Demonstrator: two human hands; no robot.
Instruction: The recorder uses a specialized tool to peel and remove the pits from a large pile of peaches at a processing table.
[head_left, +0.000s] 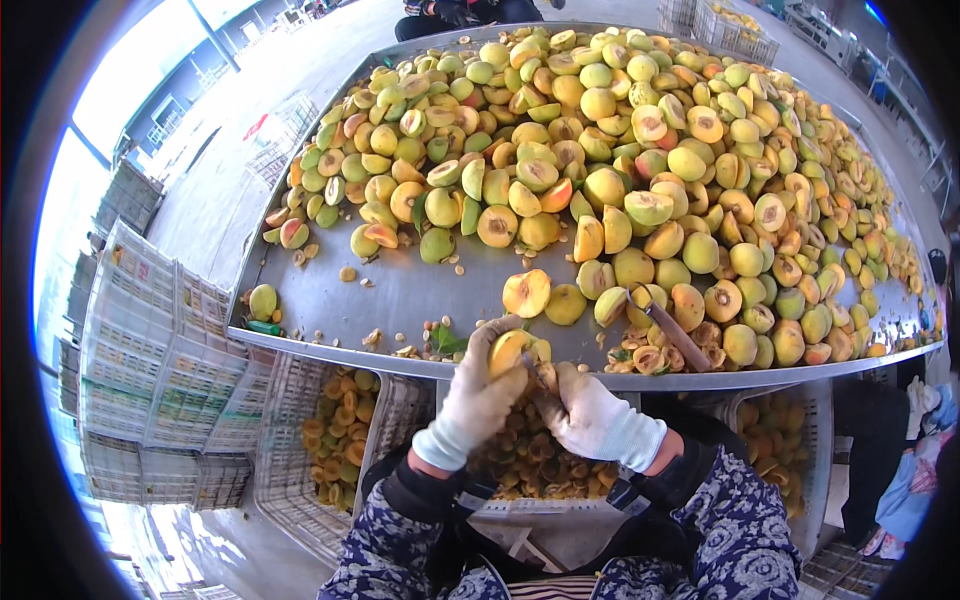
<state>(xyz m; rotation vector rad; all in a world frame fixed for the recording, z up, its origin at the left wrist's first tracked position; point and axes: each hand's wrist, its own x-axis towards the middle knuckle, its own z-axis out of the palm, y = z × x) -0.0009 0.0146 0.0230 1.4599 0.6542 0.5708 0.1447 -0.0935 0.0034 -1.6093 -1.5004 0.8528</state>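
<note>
My left hand (480, 390), in a soiled white knit glove, grips a yellow peach (510, 352) just over the table's near edge. In my gloved right hand (596, 412) is a small metal-bladed tool (534, 367), its tip against the peach. My fingers hide most of its handle. Right beyond the left hand lies a halved peach (526, 292) with its cut face up. A hooked pitting tool (679, 336) with a brown handle rests against peaches to the right. Below my hands stands a crate of peach halves (540, 457).
A large pile of whole and halved peaches (592, 150) covers much of the metal table (420, 300). Loose pits and a green leaf (448, 341) lie near its raised rim. Crates of peaches (341, 442) flank me; stacked crates (150, 352) stand left. Other people (892, 450) sit right and opposite.
</note>
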